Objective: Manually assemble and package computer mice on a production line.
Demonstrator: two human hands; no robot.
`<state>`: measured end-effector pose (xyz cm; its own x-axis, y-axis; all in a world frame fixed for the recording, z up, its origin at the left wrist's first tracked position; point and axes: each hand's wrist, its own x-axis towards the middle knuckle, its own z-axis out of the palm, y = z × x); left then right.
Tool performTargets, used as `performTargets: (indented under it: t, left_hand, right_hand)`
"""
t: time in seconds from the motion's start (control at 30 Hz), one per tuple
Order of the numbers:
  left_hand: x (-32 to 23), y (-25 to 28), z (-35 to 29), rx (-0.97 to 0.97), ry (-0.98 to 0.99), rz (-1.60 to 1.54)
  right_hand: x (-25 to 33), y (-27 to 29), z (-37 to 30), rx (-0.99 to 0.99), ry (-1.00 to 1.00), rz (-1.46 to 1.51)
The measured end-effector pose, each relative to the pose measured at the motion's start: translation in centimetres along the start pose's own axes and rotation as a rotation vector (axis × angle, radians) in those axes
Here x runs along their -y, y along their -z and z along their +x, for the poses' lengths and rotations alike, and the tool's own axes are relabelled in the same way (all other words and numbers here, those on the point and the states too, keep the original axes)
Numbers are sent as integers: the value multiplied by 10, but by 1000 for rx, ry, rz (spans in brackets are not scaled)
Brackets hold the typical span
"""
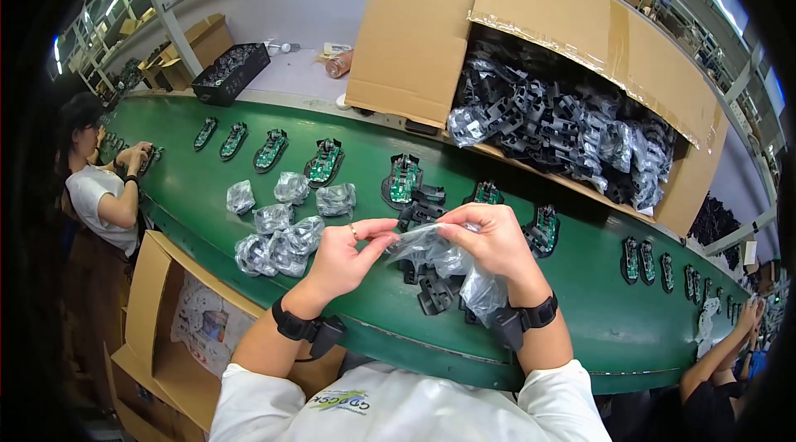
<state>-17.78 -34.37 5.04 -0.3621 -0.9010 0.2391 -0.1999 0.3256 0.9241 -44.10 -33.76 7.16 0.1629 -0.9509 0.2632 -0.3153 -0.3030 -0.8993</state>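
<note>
Between my two hands is a clear plastic bag (417,245), held by its edge. My left hand (347,258) pinches one side of it with thumb and forefinger. On the other side, my right hand (491,241) has its fingertips closed on the film. Directly under the bag lie loose black plastic parts (434,294) and another crumpled clear bag (483,293). To the left of my left hand sits a cluster of bagged parts (288,243). Just beyond my hands rests a black shell with a green circuit board (405,181).
A green work surface (199,218) runs across, carrying several circuit-board shells (270,151). Behind it, an open cardboard box (580,23) holds bagged black parts (564,123). Another carton (157,309) stands at lower left. Co-workers sit at the left (104,193) and right (717,376).
</note>
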Motion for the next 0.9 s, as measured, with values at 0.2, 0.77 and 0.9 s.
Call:
performTargets:
  t: [0.2, 0.77, 0.9]
  left_hand:
    - [-18, 2, 1, -259, -608, 564]
    - [2, 26, 18, -493, -586, 450]
    - [45, 39, 27, -351, -268, 785]
  right_hand:
    - [17, 6, -6, 11, 266, -156]
    - [35, 0, -16, -193, 297, -72]
    - [29, -3, -14, -181, 306, -75]
